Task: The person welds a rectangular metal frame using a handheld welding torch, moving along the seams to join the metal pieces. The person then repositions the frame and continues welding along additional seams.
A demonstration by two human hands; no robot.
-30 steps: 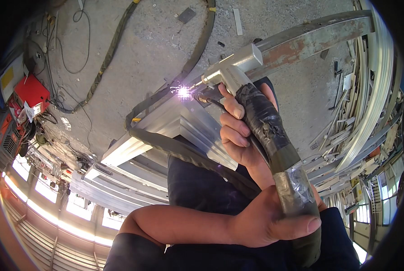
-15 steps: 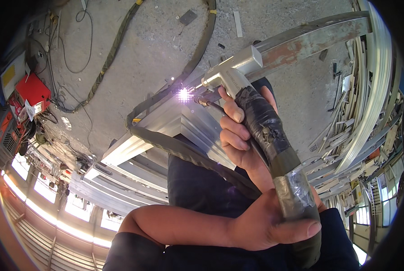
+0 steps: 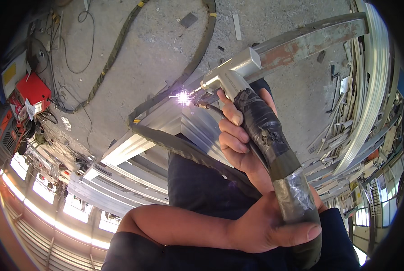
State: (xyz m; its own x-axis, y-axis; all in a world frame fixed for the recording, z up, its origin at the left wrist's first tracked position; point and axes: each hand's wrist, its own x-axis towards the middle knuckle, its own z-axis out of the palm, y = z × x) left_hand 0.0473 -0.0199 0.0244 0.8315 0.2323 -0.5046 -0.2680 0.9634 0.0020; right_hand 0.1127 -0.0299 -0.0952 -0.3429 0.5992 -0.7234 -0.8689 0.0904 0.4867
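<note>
A handheld welding gun (image 3: pixel 236 83) slants across the right half, its silver metal head up front and its handle wrapped in black tape. My right hand (image 3: pixel 236 131) is closed around the wrapped handle just behind the head. Lower down, my left hand (image 3: pixel 260 226) grips the grey-taped rear of the gun, thumb laid across it. At the nozzle a bright violet-white spark (image 3: pixel 183 97) flares on the silver metal profiles (image 3: pixel 161 119), which meet in an angled corner. A thin wire-feed tube (image 3: pixel 206 105) runs below the nozzle toward the spark. Glare hides the exact contact point.
A thick dark sheathed hose (image 3: pixel 184 151) loops over the profiles and across the concrete floor. A rust-marked metal beam (image 3: pixel 310 43) extends to the upper right. Long metal strips (image 3: pixel 360 113) are piled at right. Red machines (image 3: pixel 32 92) with cables stand at left.
The welding gun's head has shifted very slightly left and down. The spark has changed shape, with streaks spreading to its left. Both hands keep their grip.
</note>
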